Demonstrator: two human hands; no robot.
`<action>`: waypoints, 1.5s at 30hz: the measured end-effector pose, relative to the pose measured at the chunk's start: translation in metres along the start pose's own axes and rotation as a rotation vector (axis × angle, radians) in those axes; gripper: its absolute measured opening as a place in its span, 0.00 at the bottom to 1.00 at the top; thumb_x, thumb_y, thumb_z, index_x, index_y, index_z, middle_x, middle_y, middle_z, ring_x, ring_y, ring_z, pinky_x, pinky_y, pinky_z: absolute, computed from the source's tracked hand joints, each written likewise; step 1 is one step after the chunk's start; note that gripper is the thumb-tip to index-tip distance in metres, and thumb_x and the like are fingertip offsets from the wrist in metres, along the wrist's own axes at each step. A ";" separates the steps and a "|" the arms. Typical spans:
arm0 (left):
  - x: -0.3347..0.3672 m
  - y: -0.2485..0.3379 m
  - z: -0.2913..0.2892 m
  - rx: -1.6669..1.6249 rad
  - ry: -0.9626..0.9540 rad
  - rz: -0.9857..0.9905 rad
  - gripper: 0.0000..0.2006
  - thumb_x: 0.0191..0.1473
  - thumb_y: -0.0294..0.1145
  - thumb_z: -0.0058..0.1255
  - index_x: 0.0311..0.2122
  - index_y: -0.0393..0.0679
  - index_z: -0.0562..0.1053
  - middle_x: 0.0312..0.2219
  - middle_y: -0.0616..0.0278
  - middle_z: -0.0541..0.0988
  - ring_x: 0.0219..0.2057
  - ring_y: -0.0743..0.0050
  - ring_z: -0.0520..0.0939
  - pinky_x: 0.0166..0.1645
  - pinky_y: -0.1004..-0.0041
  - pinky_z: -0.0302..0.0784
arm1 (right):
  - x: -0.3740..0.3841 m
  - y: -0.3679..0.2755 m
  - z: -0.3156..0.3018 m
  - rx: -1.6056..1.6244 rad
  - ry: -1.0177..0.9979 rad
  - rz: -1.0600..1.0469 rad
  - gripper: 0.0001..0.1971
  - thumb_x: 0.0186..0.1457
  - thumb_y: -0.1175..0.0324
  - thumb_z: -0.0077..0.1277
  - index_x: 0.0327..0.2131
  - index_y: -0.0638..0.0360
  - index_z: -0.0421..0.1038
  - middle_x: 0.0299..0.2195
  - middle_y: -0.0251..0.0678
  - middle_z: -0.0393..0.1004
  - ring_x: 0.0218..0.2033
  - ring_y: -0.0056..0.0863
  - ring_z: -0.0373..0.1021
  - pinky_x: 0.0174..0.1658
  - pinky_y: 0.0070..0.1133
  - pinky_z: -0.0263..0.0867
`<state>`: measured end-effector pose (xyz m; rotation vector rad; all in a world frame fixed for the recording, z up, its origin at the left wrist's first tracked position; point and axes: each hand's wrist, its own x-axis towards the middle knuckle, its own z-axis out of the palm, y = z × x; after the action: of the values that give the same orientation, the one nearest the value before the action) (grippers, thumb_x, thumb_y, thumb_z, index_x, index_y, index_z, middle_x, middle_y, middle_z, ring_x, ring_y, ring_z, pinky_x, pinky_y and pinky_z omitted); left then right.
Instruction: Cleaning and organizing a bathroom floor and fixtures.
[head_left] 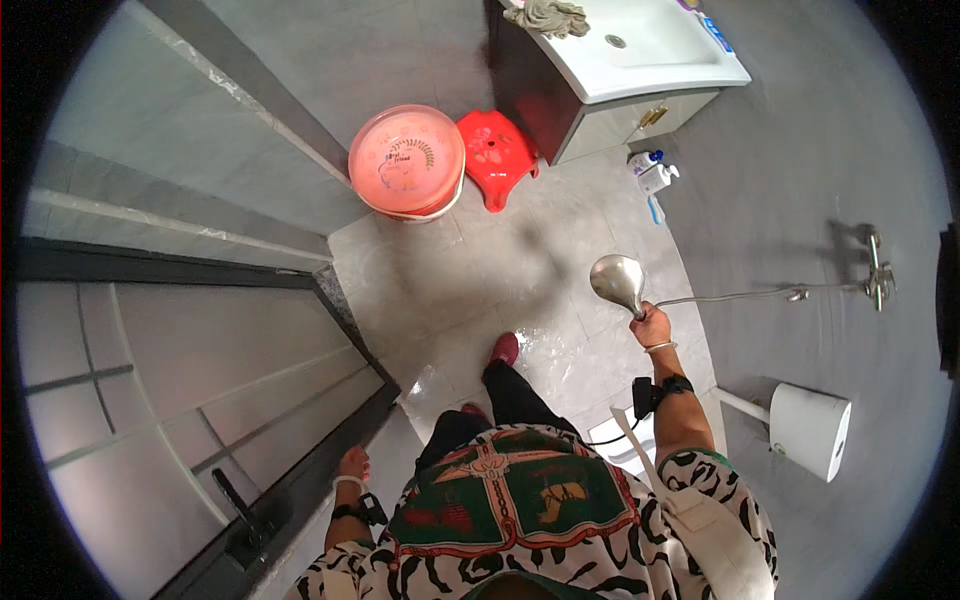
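Observation:
My right hand point(652, 326) is wrapped round the handle of a silver shower head point(618, 281), held out over the tiled floor. Its thin metal hose point(740, 295) runs from beside my hand to the wall on the right. Low on the left, near the door, hangs my left hand point(354, 464), its fingers curled in and nothing visible in them. Both wrists carry a bangle and a strapped-on black device.
Wet, shiny grey tiles point(560, 350) lie under my feet. Ahead stand a lidded red bucket point(405, 160), a red plastic stool point(490, 150) and a white washbasin point(650, 75) on a cabinet. Bottles point(655, 178) stand by the right wall, below a mixer tap point(878, 270). A white cistern point(810, 430) hangs nearer. The door point(200, 400) is left.

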<state>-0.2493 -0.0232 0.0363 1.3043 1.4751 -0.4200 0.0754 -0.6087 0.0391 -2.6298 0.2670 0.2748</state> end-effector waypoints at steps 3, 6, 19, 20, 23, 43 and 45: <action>0.000 0.002 -0.009 -0.040 0.027 -0.045 0.09 0.46 0.39 0.44 0.32 0.48 0.65 0.17 0.69 0.65 0.14 0.79 0.63 0.15 0.75 0.56 | -0.037 0.003 -0.009 -0.024 0.014 0.033 0.06 0.31 0.70 0.46 0.19 0.58 0.64 0.18 0.45 0.67 0.23 0.44 0.65 0.28 0.30 0.62; 0.020 -0.021 -0.044 -0.357 -0.306 -0.003 0.13 0.45 0.44 0.43 0.22 0.46 0.65 0.14 0.69 0.63 0.15 0.78 0.65 0.17 0.76 0.59 | -0.069 0.002 -0.012 -0.071 -0.003 0.053 0.07 0.32 0.70 0.45 0.21 0.57 0.65 0.20 0.45 0.68 0.25 0.43 0.66 0.30 0.29 0.62; 0.006 -0.051 -0.066 -0.668 0.019 0.190 0.18 0.45 0.38 0.45 0.43 0.50 0.61 0.34 0.65 0.70 0.34 0.71 0.69 0.34 0.66 0.64 | -0.172 0.005 -0.025 -0.125 0.069 -0.083 0.06 0.32 0.70 0.44 0.20 0.58 0.65 0.19 0.47 0.67 0.25 0.46 0.65 0.29 0.33 0.61; -0.050 -0.019 -0.039 -0.673 0.202 0.243 0.18 0.45 0.35 0.45 0.44 0.52 0.60 0.32 0.66 0.69 0.34 0.74 0.68 0.34 0.70 0.64 | -0.179 0.014 -0.029 -0.168 0.087 -0.082 0.06 0.32 0.70 0.45 0.20 0.59 0.65 0.20 0.47 0.67 0.25 0.45 0.65 0.29 0.32 0.61; -0.053 -0.014 -0.057 -0.813 0.251 0.742 0.24 0.44 0.28 0.46 0.48 0.45 0.55 0.32 0.67 0.64 0.32 0.78 0.65 0.38 0.76 0.62 | -0.191 0.013 -0.037 -0.092 0.014 -0.052 0.08 0.31 0.70 0.47 0.21 0.60 0.65 0.20 0.47 0.68 0.25 0.45 0.65 0.29 0.31 0.61; -0.124 0.043 -0.028 -0.393 0.712 0.929 0.35 0.44 0.41 0.49 0.52 0.33 0.48 0.27 0.63 0.65 0.28 0.76 0.65 0.35 0.79 0.63 | -0.156 -0.132 -0.047 0.897 -0.403 -0.378 0.08 0.34 0.79 0.42 0.25 0.61 0.63 0.20 0.21 0.59 0.21 0.10 0.54 0.23 0.10 0.52; -0.123 0.045 -0.023 -0.331 0.712 0.939 0.35 0.43 0.41 0.50 0.51 0.33 0.49 0.24 0.65 0.65 0.26 0.77 0.64 0.34 0.79 0.63 | -0.154 -0.151 -0.058 0.904 -0.435 -0.414 0.08 0.35 0.79 0.43 0.26 0.62 0.63 0.21 0.22 0.60 0.22 0.10 0.55 0.24 0.09 0.53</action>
<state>-0.2416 -0.0500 0.1663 1.7684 1.1965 0.9399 -0.0284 -0.4844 0.1931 -1.6258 -0.2538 0.4430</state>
